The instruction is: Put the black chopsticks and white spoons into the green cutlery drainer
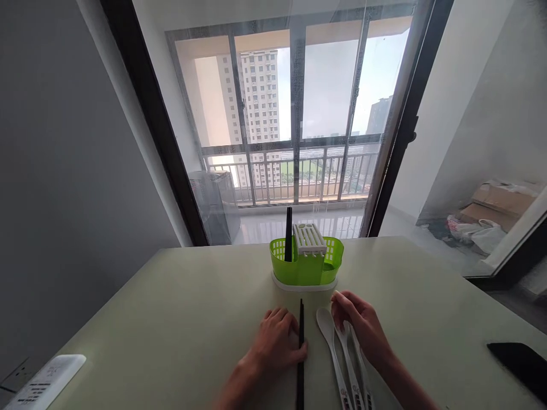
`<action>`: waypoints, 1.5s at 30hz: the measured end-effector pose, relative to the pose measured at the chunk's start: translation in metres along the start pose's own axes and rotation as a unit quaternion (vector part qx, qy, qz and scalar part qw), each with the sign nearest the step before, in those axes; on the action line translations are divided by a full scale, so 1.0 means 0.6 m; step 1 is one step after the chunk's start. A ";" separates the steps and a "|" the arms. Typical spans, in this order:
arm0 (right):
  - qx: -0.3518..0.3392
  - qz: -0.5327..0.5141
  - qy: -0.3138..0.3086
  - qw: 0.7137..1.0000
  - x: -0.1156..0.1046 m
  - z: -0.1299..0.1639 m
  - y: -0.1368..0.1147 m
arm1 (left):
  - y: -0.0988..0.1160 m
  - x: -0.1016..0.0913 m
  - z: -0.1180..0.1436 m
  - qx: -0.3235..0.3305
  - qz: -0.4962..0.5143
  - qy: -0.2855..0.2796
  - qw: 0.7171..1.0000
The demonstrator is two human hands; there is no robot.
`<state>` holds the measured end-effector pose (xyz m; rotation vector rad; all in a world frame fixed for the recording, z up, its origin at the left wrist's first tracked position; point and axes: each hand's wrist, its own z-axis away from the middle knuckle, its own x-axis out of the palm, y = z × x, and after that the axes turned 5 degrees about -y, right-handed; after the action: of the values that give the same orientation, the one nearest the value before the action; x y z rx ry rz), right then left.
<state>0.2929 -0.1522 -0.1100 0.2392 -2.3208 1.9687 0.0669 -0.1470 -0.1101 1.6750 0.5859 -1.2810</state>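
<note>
While our left hand (pixel 276 337) lies flat, fingers together, touching black chopsticks (pixel 301 353) at lower centre, our right hand (pixel 359 324) rests loosely curled on white spoons (pixel 337 356).

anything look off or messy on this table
Nothing stands out. The green holder stands upright with black chopsticks in it. More black chopsticks lie straight by the left hand, and white spoons lie side by side under the right hand. No spill or damage shows.
</note>
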 end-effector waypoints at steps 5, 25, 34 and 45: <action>0.004 0.006 0.004 1.000 0.004 0.000 -0.009 | -0.025 -0.029 -0.006 -0.054 -0.055 -0.012 0.997; 0.007 -0.021 -0.010 1.000 0.005 -0.002 -0.003 | -0.041 -0.059 0.003 -0.060 0.019 0.184 0.981; -0.002 0.075 -0.089 0.993 0.023 0.008 0.001 | 0.005 -0.066 -0.009 -0.089 0.573 0.279 0.766; -0.080 0.329 -0.178 0.924 0.054 0.039 0.011 | 0.011 -0.027 -0.028 -0.104 0.751 0.253 0.601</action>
<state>0.2609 -0.1763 -0.1145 -0.2600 -3.0944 2.1029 0.0749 -0.1332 -0.0919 1.5080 -0.4443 0.5144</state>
